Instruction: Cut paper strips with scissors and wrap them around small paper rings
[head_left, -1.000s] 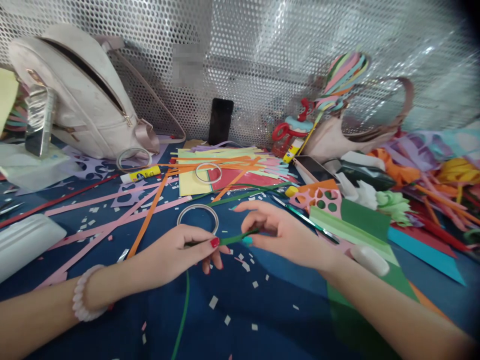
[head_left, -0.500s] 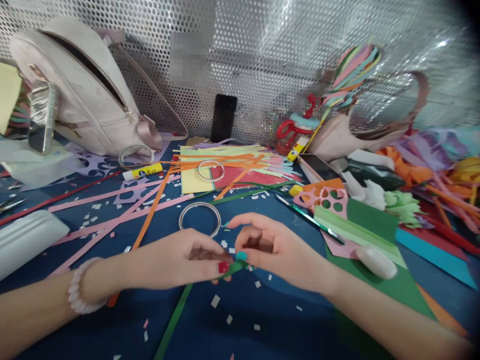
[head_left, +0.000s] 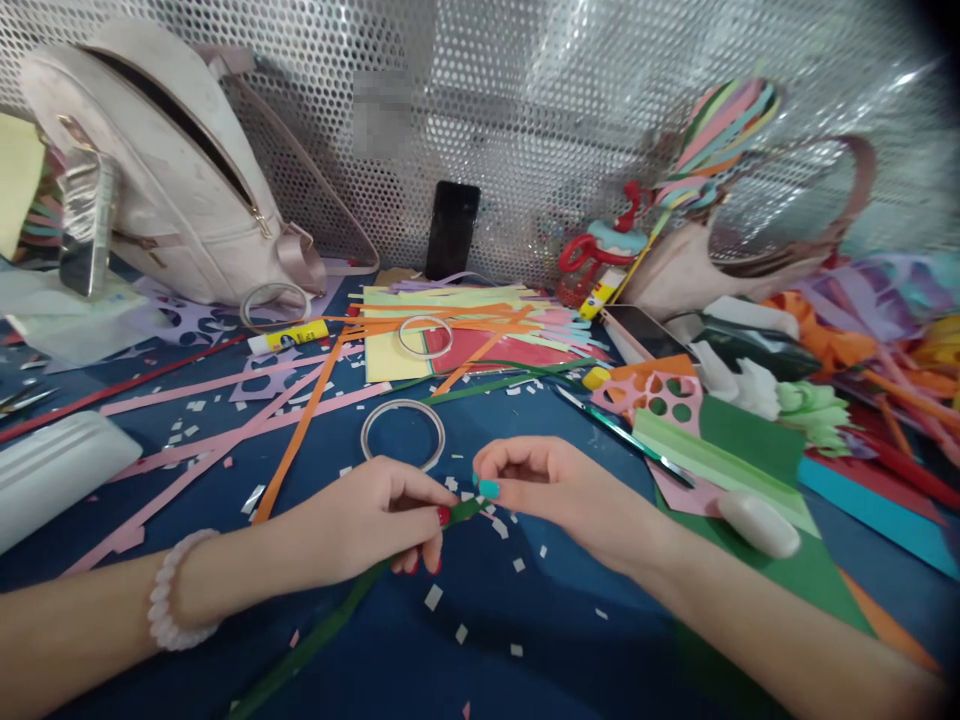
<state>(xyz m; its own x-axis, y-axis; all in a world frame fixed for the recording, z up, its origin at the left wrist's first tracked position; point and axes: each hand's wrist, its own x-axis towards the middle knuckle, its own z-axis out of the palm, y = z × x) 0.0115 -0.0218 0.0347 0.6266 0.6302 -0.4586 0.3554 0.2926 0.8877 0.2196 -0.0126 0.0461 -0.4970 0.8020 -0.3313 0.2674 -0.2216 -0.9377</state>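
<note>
Strip [head_left: 330, 622], dark green, narrow (trailing slantwise); left grip [head_left: 382, 515], right grip [head_left: 561, 487] both pinching it.

1. The bare right hand with turquoise-painted nails [head_left: 574, 490] has curled its forefinger in toward the thumb; in both earlier views that finger stuck out toward the left.
2. The bare left hand with red-painted nails [head_left: 367, 515] shows fingertips below its thumb again, after being mostly hidden half a second ago.
3. The long, narrow dark green paper strip [head_left: 330, 624] now trails farther to the lower left and looks broader than a second ago.
4. The thumbs are closer together than at first.
</note>
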